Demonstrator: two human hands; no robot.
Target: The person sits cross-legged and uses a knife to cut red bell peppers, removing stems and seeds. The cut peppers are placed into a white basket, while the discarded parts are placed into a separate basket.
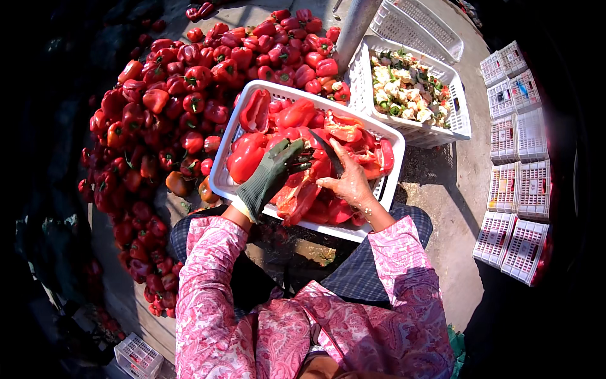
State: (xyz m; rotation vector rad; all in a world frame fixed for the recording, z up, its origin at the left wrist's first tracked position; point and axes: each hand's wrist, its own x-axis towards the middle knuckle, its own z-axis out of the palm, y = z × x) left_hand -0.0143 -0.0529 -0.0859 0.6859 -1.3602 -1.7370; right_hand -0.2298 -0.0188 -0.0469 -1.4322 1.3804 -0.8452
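Observation:
A white plastic crate (220, 170) across my knees holds red bell peppers, many of them cut open. My left hand (270, 175) wears a grey-green glove and reaches over the crate. Its fingers are spread, their tips close to a red pepper piece (322, 165) between my hands; I cannot tell whether they grip it. My bare right hand (353, 184) holds a knife (326, 149) with a dark blade, the index finger stretched along it. The knife handle is hidden in the palm. Seeds cling to my right hand and wrist. Below the hands lies an opened pepper (298, 197).
A large heap of whole red peppers (183, 95) covers the ground to the left and behind. Beyond the crate on the right, another white crate (464, 110) holds pepper cores, beside a metal post (357, 28). Stacked white crates (519, 151) line the far right.

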